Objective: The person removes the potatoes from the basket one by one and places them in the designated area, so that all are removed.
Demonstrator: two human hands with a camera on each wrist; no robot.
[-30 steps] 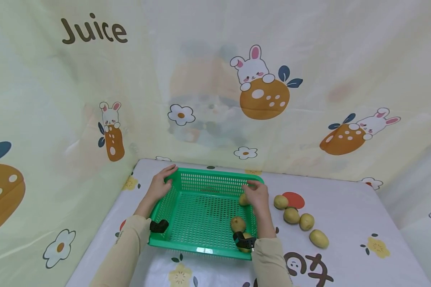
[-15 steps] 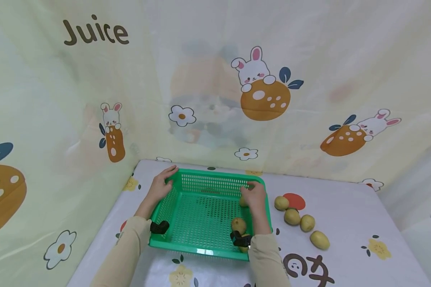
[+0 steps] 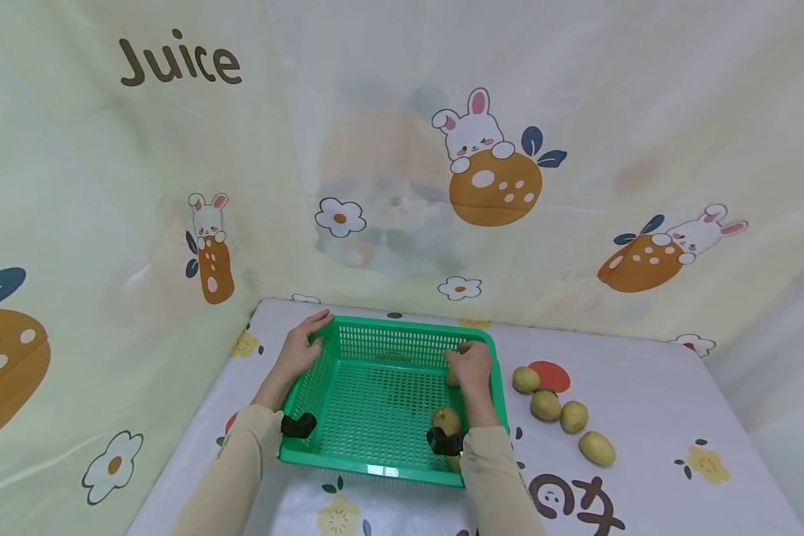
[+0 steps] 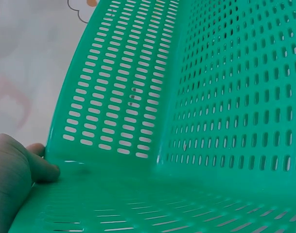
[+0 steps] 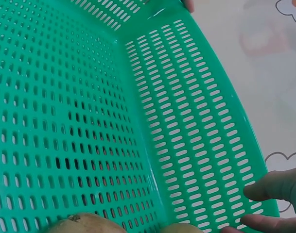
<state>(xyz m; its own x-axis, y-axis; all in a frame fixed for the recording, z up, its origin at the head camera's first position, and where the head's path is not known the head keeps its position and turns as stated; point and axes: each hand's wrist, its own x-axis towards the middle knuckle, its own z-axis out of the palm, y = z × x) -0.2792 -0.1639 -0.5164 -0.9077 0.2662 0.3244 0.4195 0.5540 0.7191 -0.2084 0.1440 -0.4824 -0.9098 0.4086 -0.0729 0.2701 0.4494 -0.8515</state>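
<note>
In the head view, a green plastic basket (image 3: 375, 467) with slotted walls lies on the table. My left hand (image 3: 301, 350) holds its left rim near the back corner; in the left wrist view the thumb (image 4: 43, 170) lies over the inside of the rim. My right hand (image 3: 472, 366) is at the basket's back right corner, just above a potato (image 3: 452, 378) that it partly hides. Whether the two touch, I cannot tell. Its fingers (image 5: 271, 187) show beside the back wall, loosely spread. A second potato (image 3: 445, 419) lies nearer the front, and another (image 3: 453, 463) is partly covered by the wrist camera.
Several potatoes (image 3: 574, 416) lie in a loose row on the table, right of the basket. A printed white cloth (image 3: 656, 417) covers the table. Behind and to the left hang printed curtains (image 3: 375, 149).
My right hand has shifted slightly left and toward the front along the basket's right side, and its wrist has moved left. The left hand stays on the rim.
</note>
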